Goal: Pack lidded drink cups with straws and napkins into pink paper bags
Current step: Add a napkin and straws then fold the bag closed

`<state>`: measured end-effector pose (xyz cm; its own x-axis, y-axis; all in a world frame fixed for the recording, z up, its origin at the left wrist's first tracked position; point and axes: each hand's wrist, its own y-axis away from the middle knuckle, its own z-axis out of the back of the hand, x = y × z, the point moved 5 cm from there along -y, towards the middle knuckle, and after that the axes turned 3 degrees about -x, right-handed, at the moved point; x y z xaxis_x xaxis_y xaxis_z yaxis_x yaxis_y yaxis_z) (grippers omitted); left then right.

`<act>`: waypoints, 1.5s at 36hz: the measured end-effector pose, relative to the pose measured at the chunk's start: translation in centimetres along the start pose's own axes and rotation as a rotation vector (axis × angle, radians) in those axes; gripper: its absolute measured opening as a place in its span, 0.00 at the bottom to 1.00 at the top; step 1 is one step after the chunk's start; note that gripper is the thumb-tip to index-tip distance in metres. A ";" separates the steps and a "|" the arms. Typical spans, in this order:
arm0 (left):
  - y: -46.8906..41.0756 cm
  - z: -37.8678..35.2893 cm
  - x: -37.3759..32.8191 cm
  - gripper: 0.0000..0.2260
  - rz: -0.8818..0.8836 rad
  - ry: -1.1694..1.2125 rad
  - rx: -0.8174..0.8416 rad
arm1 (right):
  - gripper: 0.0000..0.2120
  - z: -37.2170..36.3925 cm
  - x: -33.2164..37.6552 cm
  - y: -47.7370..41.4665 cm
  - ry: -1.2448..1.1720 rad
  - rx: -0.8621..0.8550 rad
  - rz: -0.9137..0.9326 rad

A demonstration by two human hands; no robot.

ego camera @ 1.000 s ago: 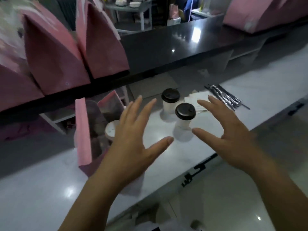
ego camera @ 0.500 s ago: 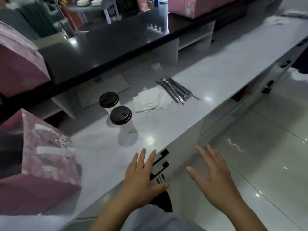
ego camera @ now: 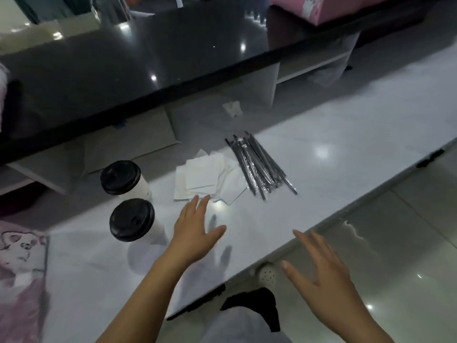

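Two white cups with black lids stand on the white counter (ego camera: 333,134): the nearer cup (ego camera: 134,222) and a farther cup (ego camera: 122,178) behind it. A loose pile of white napkins (ego camera: 207,178) lies to their right. Beside the napkins sits a bundle of wrapped dark straws (ego camera: 259,165). My left hand (ego camera: 197,231) hovers open over the counter, fingertips just short of the napkins, right of the nearer cup. My right hand (ego camera: 324,278) is open, past the counter's front edge, holding nothing. A pink paper bag (ego camera: 21,276) with a cat print shows at the left edge.
A raised black glossy counter (ego camera: 148,58) runs along the back, with open shelf bays below it. Another pink bag (ego camera: 321,6) lies at the top right. A flat grey board (ego camera: 128,142) rests behind the cups. Tiled floor lies to the right.
The view has swung right, away from the pink bags. Both hands dropped away from the cups, then my left hand moved forward toward the napkins. Nothing was picked up.
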<state>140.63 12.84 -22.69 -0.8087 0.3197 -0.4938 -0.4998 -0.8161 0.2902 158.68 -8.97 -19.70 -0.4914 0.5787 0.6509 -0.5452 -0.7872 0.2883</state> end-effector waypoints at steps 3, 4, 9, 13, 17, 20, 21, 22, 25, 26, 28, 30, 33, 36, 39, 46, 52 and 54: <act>-4.2 0.2 0.7 0.33 0.068 0.050 -0.121 | 0.37 1.6 -0.6 -3.4 0.068 0.056 -0.002; -5.3 0.4 0.9 0.31 0.084 0.064 -0.168 | 0.37 2.1 -0.6 -4.4 0.083 0.080 0.000; -9.1 1.6 1.2 0.25 0.142 0.079 -0.294 | 0.27 4.3 -0.7 -8.7 0.055 0.126 -0.017; -10.4 1.8 1.5 0.22 0.179 0.093 -0.326 | 0.31 5.1 -1.0 -11.4 0.013 0.179 -0.029; -10.7 1.6 1.7 0.15 0.200 0.104 -0.406 | 0.31 5.4 -0.5 -14.2 0.010 0.265 0.012; -10.4 1.8 1.5 0.06 0.230 0.097 -0.503 | 0.28 5.5 0.0 -16.4 -0.009 0.328 0.060; -10.3 1.7 1.6 0.05 0.251 0.098 -0.531 | 0.26 5.6 0.2 -17.1 -0.012 0.344 0.083; -10.2 1.7 1.6 0.05 0.279 0.111 -0.543 | 0.26 5.6 0.4 -17.9 -0.014 0.360 0.108; -10.3 0.8 1.5 0.11 0.309 0.159 -0.458 | 0.28 5.6 1.2 -20.0 0.029 0.421 0.198; -10.3 0.6 1.1 0.15 0.306 0.143 -0.431 | 0.27 5.7 1.5 -20.7 0.055 0.449 0.237; -10.3 0.3 0.3 0.19 0.306 0.094 -0.434 | 0.26 5.8 2.2 -22.0 0.086 0.504 0.316; -10.2 0.2 -0.5 0.18 0.326 0.091 -0.481 | 0.26 6.4 3.1 -23.3 0.111 0.547 0.397; -10.1 0.3 -1.1 0.13 0.371 0.160 -0.564 | 0.25 7.4 3.9 -24.4 0.125 0.590 0.469; -10.1 0.2 -1.3 0.10 0.432 0.248 -0.610 | 0.24 8.2 3.8 -25.3 0.125 0.616 0.524; -9.9 -0.1 -1.4 0.08 0.531 0.404 -0.638 | 0.24 8.3 3.2 -26.0 0.134 0.671 0.560; -7.4 -0.2 -3.6 0.06 0.637 0.557 -0.819 | 0.22 9.1 2.9 -27.4 0.159 0.771 0.659; -4.4 0.8 -10.3 0.04 0.619 0.550 -0.819 | 0.24 10.2 4.8 -28.9 0.070 0.738 0.717; -3.4 0.7 -13.1 0.04 0.597 0.638 -0.705 | 0.28 10.3 5.6 -29.1 0.051 0.760 0.770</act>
<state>152.76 11.76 -16.65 -0.4518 -0.3536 -0.8191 0.3655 -0.9109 0.1917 178.79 15.02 -17.21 -0.5586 -0.1333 0.8187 0.4772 -0.8589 0.1857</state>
